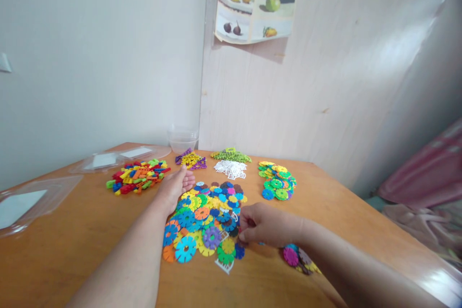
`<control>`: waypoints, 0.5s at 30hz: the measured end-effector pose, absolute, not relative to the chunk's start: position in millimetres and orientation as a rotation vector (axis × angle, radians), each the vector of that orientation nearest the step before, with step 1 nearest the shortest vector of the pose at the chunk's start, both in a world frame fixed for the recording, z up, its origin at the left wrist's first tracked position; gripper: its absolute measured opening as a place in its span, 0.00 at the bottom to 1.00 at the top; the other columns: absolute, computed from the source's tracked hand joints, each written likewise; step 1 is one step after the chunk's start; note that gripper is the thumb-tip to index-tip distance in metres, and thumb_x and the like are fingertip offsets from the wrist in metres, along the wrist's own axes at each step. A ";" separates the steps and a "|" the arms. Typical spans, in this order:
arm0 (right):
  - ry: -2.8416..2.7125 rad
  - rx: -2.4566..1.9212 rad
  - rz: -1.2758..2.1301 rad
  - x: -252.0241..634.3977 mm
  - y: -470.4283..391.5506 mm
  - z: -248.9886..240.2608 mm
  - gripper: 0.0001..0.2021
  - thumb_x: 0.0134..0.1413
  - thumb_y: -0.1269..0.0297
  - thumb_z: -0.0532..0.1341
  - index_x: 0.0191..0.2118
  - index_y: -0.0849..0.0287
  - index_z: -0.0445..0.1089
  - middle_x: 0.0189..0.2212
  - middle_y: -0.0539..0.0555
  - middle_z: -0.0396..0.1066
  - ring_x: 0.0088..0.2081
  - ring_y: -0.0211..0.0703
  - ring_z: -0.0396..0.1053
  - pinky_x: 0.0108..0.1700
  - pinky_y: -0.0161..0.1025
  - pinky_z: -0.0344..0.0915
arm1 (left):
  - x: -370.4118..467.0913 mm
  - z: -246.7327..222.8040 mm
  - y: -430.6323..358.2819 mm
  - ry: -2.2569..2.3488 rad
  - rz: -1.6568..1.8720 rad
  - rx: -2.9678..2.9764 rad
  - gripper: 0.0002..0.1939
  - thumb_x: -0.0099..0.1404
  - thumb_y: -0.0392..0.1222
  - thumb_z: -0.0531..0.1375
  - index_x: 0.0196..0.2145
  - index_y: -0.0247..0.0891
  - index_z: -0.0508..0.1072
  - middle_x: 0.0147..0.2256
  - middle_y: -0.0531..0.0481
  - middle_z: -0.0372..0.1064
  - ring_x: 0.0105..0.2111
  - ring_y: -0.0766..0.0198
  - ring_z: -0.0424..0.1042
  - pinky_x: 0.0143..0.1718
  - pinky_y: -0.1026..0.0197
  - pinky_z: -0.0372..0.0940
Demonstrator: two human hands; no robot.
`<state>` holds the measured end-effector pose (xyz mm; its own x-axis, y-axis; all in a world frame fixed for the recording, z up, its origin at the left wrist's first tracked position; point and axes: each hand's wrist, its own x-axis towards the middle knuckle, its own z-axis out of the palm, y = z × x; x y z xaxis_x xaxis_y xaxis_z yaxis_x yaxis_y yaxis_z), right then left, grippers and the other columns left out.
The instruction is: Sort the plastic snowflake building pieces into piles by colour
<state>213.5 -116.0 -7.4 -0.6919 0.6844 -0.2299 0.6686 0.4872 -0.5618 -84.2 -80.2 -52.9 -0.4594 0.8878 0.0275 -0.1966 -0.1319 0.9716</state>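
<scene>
A heap of colourful notched plastic discs (202,214) lies on the wooden table in front of me. My left hand (176,186) rests at the heap's upper left edge, palm turned inward, fingers stretched out and holding nothing. At the right edge of the heap is my right hand (265,225), its fingers curled and thumb bent in close to the discs. What it pinches, if anything, is hidden. Some white lattice pieces are mixed among the discs, and one white piece (225,266) pokes out at the near edge. Beneath my right forearm lies a smaller group of discs (303,259).
Around the table (108,250) are piles of coloured bricks (139,175), purple and yellow pieces (191,159), green pieces (231,155), white lattice pieces (230,169) and more discs (277,182). Clear bowls (183,139) stand at the back; clear lids (61,187) lie left.
</scene>
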 end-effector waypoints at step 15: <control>-2.347 -1.439 0.846 281.7 -91.7 -1.7 0.05 0.50 0.66 0.59 0.27 0.59 0.63 0.21 0.45 0.61 0.25 0.34 0.57 0.26 0.32 0.52 | -88.1 -57.9 -76.7 1.324 1.704 0.861 0.22 0.62 0.58 0.61 0.36 0.31 0.76 0.33 0.38 0.78 0.34 0.58 0.78 0.41 0.57 0.72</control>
<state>281.7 -91.7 -1.7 -0.4752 0.8764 -0.0778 0.7246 0.3397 -0.5996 -88.1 -76.7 -57.9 -0.4528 0.8906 0.0417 -0.1796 -0.1369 0.9742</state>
